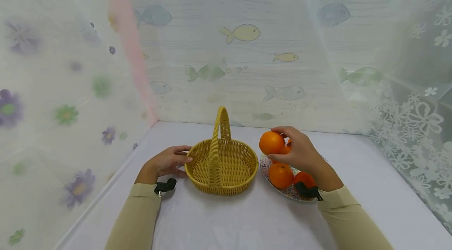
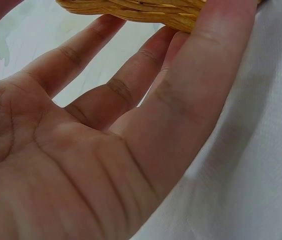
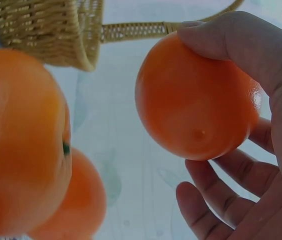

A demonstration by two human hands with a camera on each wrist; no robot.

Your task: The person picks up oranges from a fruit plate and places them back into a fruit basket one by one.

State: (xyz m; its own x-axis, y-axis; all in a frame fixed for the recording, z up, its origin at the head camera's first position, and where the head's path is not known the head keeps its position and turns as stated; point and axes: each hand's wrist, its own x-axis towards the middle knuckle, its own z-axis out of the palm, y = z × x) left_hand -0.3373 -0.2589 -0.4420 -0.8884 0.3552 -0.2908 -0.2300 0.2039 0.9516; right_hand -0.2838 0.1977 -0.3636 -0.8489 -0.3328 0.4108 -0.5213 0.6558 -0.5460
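Note:
At the left side of a yellow wicker basket [image 1: 237, 191] is my left hand [image 1: 168, 161], its thumb at the rim and the other fingers against the outer side. In the left wrist view, fingers [image 2: 131, 85] reach up to the woven edge [image 2: 136, 10]. My right hand [image 1: 298, 148] grips an orange [image 1: 271, 143] between thumb and fingers, above a patterned plate [image 1: 289, 193]. The right wrist view shows this held orange [image 3: 196, 100] apart from the others. On the plate lie more oranges [image 1: 281, 175], partly hidden by my right hand and wrist.
The basket's tall arched handle [image 1: 214, 156] rises over its middle. A white-covered table [image 1: 226, 222] lies beneath everything. Behind hangs a sheet with fish prints [image 1: 245, 32]; a flowered sheet [image 1: 67, 114] closes off the left side.

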